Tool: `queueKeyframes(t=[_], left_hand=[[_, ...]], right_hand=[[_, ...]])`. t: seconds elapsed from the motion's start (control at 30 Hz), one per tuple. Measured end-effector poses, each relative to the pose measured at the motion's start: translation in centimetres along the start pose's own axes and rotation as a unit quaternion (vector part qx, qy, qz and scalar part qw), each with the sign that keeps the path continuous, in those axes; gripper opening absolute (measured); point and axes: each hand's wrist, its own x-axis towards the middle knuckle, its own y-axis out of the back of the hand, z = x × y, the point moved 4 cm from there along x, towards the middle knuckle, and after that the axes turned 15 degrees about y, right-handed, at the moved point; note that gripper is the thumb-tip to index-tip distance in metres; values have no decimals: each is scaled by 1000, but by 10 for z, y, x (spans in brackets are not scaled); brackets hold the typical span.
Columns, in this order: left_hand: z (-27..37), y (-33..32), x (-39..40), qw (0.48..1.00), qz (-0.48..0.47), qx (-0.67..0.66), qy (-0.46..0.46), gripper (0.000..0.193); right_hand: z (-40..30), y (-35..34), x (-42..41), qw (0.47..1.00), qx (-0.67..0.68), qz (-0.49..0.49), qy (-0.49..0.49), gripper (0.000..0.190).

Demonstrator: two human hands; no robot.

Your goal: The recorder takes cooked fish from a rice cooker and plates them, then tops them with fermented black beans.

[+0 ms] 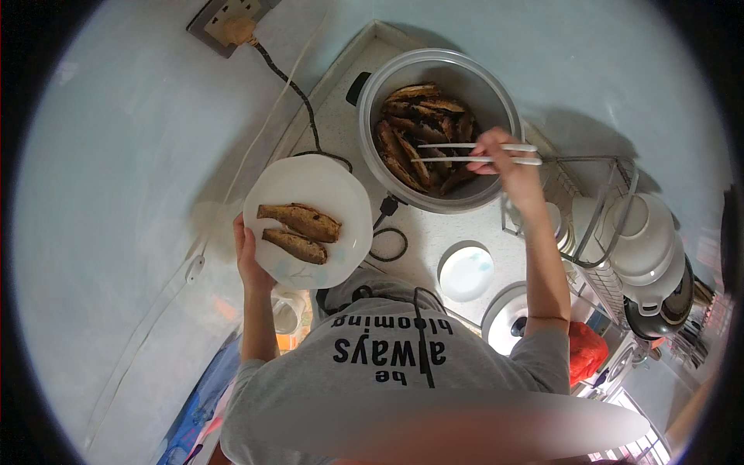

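Note:
My left hand point(253, 258) grips the rim of a white plate point(314, 177) and holds it up to the left of the pot. Two browned pieces of fish point(302, 222) lie side by side on the plate. In my right hand point(501, 156) is a pair of white chopsticks point(444, 152), their tips over the open metal pot point(491, 96). Several more browned fish pieces point(421, 125) are heaped inside the pot. I cannot tell whether the chopstick tips touch the fish; nothing is plainly pinched between them.
A small white dish point(466, 271) and a round lid point(504, 331) with a dark knob lie on the speckled counter. A black power cord point(290, 87) runs to the wall socket point(226, 17). A wire rack point(604, 267) with white bowls point(645, 238) stands at the right.

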Motion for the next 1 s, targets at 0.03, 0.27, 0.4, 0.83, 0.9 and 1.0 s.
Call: queueKeyframes(t=[0.03,0.27,0.4,0.83,0.9,1.0], left_hand=[[-1,-1,1,1000,4,-2,-1,35],[0,-13,16,1000,0,17,4,35],[1,-17,20,1000,-5,24,2,34],[0,-13,24,1000,-12,1,1,34],[0,-10,23,1000,0,-1,0,35],[-4,-1,24,1000,-2,8,-7,35]], right_hand=[[2,-9,2,1000,3,-1,-3,29],[3,-4,12,996,-90,12,-6,33],[9,7,13,998,-50,0,-41,33],[9,17,21,998,-28,60,-24,32],[5,17,25,996,-59,18,-67,31],[-6,1,39,1000,7,29,5,31]])
